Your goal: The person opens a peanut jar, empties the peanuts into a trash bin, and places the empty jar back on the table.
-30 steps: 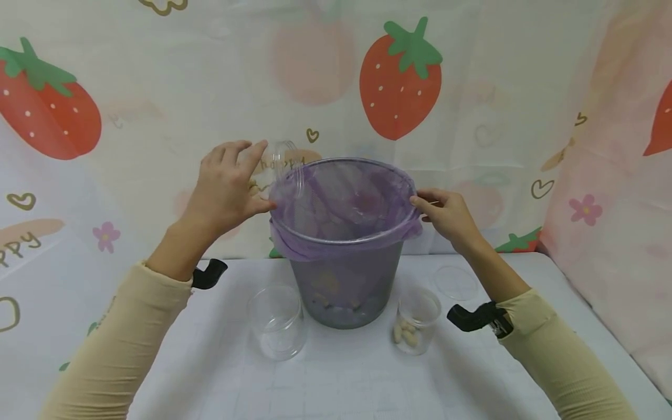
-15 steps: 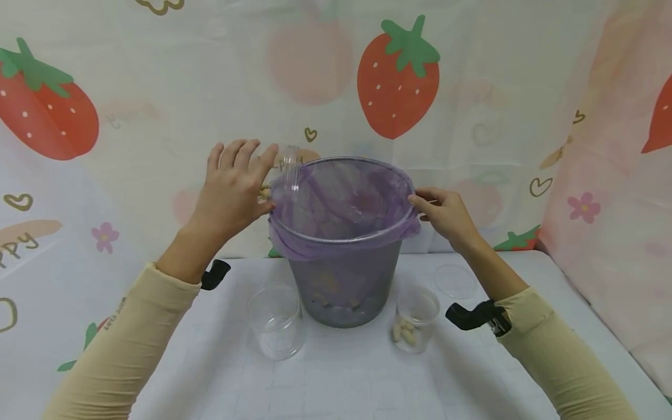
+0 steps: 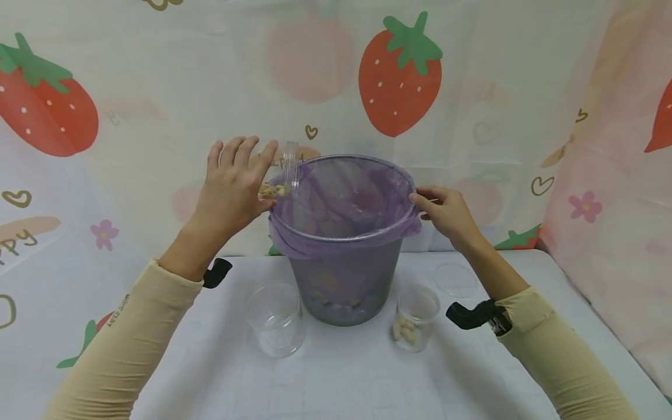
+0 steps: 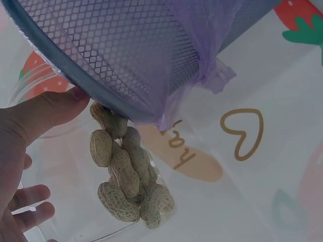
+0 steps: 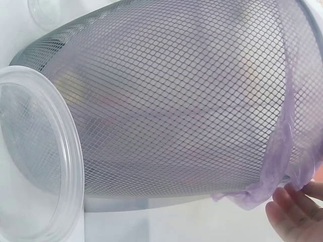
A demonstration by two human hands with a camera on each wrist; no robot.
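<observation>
A mesh bin [image 3: 343, 274] lined with a purple bag [image 3: 299, 242] stands on the table. At its left rim my left hand [image 3: 231, 186] grips a clear jar [image 3: 290, 169] tipped on its side, mouth toward the bin. Several peanuts [image 3: 273, 190] lie in the jar; the left wrist view shows the peanuts [image 4: 123, 171] gathered below the bin's rim [image 4: 75, 75], with the thumb of my left hand [image 4: 30, 151] at that rim. My right hand [image 3: 446, 216] pinches the bag at the right rim; in the right wrist view the fingers [image 5: 287, 209] touch the bag's folded edge [image 5: 267, 186].
On the table [image 3: 346, 385], an upright clear container [image 3: 275, 321] stands in front of the bin's left side. A clear cup [image 3: 417, 321] with several peanuts is at the front right, with a round clear lid [image 3: 455, 280] behind it. A patterned cloth [image 3: 210, 76] hangs behind.
My left hand has shifted slightly right and tipped the jar further, its mouth now side-on over the rim. Peanuts show nearer the jar's mouth. My right hand stays at the rim.
</observation>
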